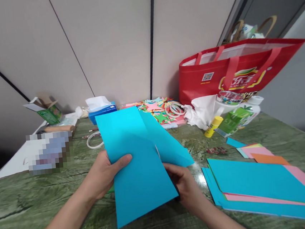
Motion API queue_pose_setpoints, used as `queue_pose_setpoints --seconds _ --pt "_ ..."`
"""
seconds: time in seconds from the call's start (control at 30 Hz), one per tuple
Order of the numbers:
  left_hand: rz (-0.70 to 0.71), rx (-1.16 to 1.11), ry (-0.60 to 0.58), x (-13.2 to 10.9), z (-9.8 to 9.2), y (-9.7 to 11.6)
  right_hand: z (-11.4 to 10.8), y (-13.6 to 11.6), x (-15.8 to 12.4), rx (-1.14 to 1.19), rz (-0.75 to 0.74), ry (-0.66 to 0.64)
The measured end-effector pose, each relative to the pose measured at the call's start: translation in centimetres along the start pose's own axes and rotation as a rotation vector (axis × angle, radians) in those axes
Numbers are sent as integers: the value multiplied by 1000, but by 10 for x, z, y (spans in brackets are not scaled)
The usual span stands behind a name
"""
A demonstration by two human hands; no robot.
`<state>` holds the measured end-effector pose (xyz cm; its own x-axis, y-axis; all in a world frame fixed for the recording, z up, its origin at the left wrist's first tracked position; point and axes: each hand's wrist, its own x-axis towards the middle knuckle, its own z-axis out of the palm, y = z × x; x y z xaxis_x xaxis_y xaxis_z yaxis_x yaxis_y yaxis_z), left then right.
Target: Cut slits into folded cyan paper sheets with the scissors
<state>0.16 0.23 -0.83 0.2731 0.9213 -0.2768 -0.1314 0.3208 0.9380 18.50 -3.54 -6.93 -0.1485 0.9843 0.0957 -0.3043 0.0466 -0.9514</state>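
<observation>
I hold a bright blue sheet of paper (135, 159) up above the green marbled table (43, 211). My left hand (104, 175) grips its left edge, thumb on the front. My right hand (185, 185) is closed on the paper's lower right part, its fingertips hidden behind the sheet. A second blue flap (168, 143) sticks out to the right behind the front panel; whether it is a fold or a separate piece I cannot tell.
A stack of blue, pink and orange sheets (259, 187) lies at the right. Further back are a red shopping bag (234, 70), a yellow glue stick (213, 126), colourful paper stars (159, 110), tape rings (175, 109), a tissue box (100, 108) and a small green carton (45, 108).
</observation>
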Motion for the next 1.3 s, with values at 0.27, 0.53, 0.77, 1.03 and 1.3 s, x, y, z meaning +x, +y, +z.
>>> queue_pose_setpoints --seconds 0.27,0.53,0.77,1.03,1.3 --pt "-9 27 11 0 3 -1 -1 0 0 2 24 -2" --pt "-11 37 -1 -1 3 -2 -1 2 0 25 13 -3" --pt "-17 47 7 -2 4 0 -1 2 0 24 22 16" --pt "-13 54 6 -1 3 -1 -1 1 1 13 7 28" --pt "-23 46 19 -2 5 2 -1 0 0 20 6 15"
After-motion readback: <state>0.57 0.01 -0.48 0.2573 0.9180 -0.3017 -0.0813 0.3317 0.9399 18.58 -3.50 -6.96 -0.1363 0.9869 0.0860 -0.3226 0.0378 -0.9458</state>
